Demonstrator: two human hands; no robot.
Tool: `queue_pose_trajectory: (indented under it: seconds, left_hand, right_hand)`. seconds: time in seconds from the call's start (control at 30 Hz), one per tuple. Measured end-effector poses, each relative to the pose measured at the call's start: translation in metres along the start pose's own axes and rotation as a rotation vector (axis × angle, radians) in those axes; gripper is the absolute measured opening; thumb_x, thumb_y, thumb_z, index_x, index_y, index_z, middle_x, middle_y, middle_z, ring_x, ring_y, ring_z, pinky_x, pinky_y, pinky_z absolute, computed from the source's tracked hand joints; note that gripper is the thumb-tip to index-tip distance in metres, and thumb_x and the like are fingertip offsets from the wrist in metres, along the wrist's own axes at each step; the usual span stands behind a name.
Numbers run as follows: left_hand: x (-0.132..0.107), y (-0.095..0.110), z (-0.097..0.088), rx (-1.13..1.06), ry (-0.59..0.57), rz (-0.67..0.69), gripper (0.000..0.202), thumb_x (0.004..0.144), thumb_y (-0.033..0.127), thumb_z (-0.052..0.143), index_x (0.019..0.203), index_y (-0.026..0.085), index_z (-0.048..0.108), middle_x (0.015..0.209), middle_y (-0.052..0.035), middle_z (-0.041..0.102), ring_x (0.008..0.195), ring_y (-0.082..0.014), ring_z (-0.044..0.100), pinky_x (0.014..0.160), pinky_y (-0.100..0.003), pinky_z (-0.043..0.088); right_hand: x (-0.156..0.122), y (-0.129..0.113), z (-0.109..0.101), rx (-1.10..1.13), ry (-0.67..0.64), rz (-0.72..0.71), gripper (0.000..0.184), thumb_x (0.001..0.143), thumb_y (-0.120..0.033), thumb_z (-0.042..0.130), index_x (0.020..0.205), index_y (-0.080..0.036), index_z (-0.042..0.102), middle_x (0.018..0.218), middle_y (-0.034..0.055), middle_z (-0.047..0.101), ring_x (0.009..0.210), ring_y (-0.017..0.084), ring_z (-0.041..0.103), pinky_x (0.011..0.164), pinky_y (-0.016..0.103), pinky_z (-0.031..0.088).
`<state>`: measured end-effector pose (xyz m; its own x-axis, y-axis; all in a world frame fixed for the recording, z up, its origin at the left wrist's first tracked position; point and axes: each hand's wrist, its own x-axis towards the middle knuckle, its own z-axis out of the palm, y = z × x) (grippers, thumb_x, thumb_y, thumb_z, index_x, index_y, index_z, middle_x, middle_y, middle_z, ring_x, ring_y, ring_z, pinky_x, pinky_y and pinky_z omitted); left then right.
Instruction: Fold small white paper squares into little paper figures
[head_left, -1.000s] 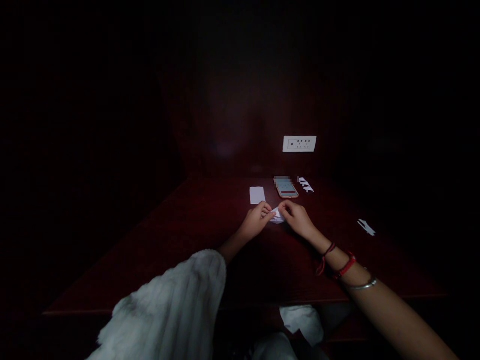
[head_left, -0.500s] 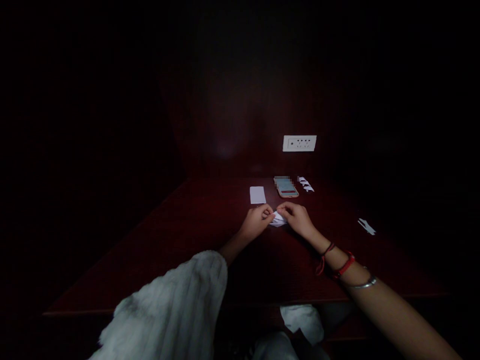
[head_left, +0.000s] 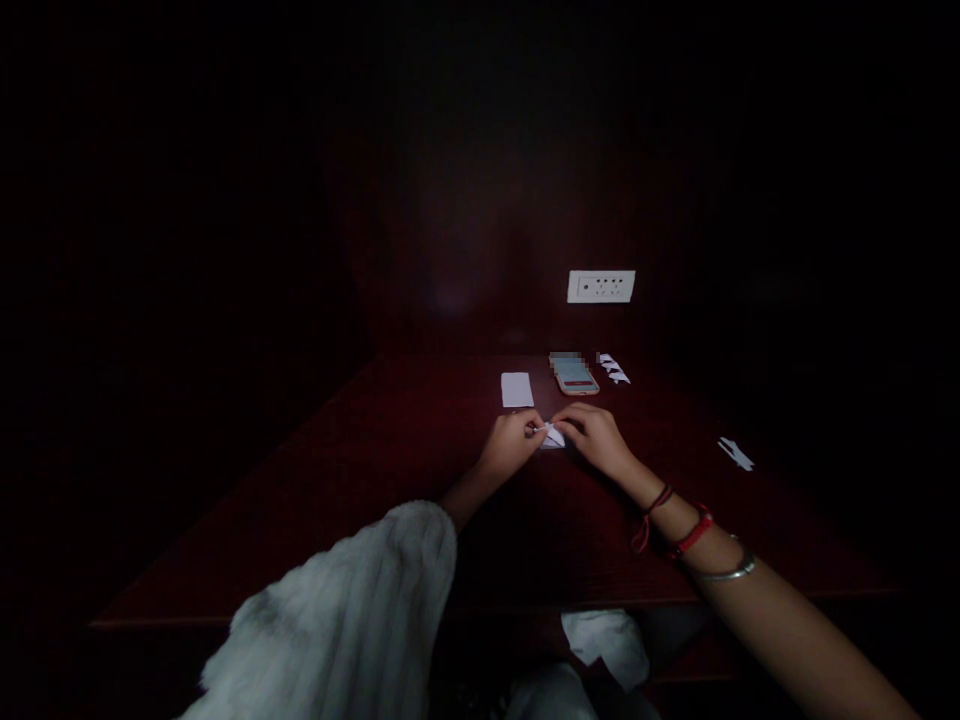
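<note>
A small folded piece of white paper [head_left: 553, 438] is held just above or on the dark red table [head_left: 420, 450], between my two hands. My left hand [head_left: 512, 440] pinches its left side, with thumb and fingers pressed together. At its upper right, my right hand [head_left: 594, 433] pinches the paper between thumb and forefinger. Part of the paper is hidden behind my fingers. Just beyond my left hand lies a flat white rectangle of paper [head_left: 517, 390].
A phone [head_left: 576, 375] with a lit screen lies beyond my right hand. Beside it are white folded paper pieces [head_left: 614, 369], and further right some paper strips [head_left: 736, 453]. A white socket panel [head_left: 601, 287] is on the back wall.
The folded paper between my hands now looks smaller and narrower, its right part turned in. My fingers have shifted slightly on it.
</note>
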<state>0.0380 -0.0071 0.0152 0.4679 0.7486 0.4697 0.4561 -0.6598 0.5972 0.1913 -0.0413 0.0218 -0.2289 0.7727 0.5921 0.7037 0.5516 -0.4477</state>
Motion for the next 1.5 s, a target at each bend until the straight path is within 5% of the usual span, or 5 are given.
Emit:
queue_pose_trajectory:
  seconds: [0.57,0.77,1.07,1.27,1.5]
  left_hand:
    - [0.003,-0.012,0.002,-0.26,-0.013,-0.116,0.012,0.061,0.02,0.056,0.07,0.014,0.051,0.06,0.0028,0.056,0.057,-0.0085,0.054,0.05,-0.016,0.04]
    - [0.006,-0.018,0.003,-0.541,-0.219,-0.234,0.035,0.063,0.018,0.057,0.095,0.013,0.043,0.068,-0.001,0.058,0.062,-0.0095,0.056,0.058,-0.02,0.042]
    - [0.001,-0.024,0.001,-0.051,-0.205,-0.151,0.044,0.058,0.017,0.058,0.099,0.019,0.042,0.058,0.0057,0.051,0.054,-0.0088,0.05,0.052,-0.019,0.038]
    - [0.0,-0.021,0.002,0.13,-0.062,-0.029,0.054,0.05,0.018,0.066,0.098,0.019,0.041,0.086,-0.0017,0.049,0.077,-0.014,0.048,0.068,-0.024,0.038]
    - [0.001,-0.017,-0.002,0.159,-0.193,0.073,0.037,0.057,0.015,0.06,0.091,0.021,0.047,0.086,0.0001,0.05,0.081,-0.014,0.046,0.072,-0.025,0.037]
  right_hand:
    - [-0.002,0.003,0.005,0.098,0.034,0.112,0.027,0.07,-0.017,0.045,0.096,-0.017,0.051,0.074,0.0017,0.06,0.066,0.011,0.054,0.064,0.022,0.04]
    - [-0.001,0.018,0.006,0.243,0.045,0.207,0.016,0.068,-0.019,0.044,0.075,-0.015,0.058,0.072,0.0025,0.06,0.065,0.012,0.055,0.061,0.022,0.042]
    - [-0.001,0.02,0.013,0.207,-0.115,0.265,0.016,0.066,-0.023,0.047,0.072,-0.015,0.059,0.066,0.0006,0.06,0.058,0.009,0.053,0.054,0.019,0.039]
    - [-0.001,0.023,0.021,0.115,-0.139,0.286,0.011,0.064,-0.022,0.05,0.066,-0.015,0.059,0.063,0.0003,0.059,0.057,0.009,0.051,0.054,0.019,0.037]
    - [-0.001,0.023,0.021,0.095,-0.116,0.262,0.011,0.061,-0.017,0.053,0.071,-0.017,0.058,0.061,-0.0017,0.058,0.055,0.008,0.052,0.053,0.018,0.037]
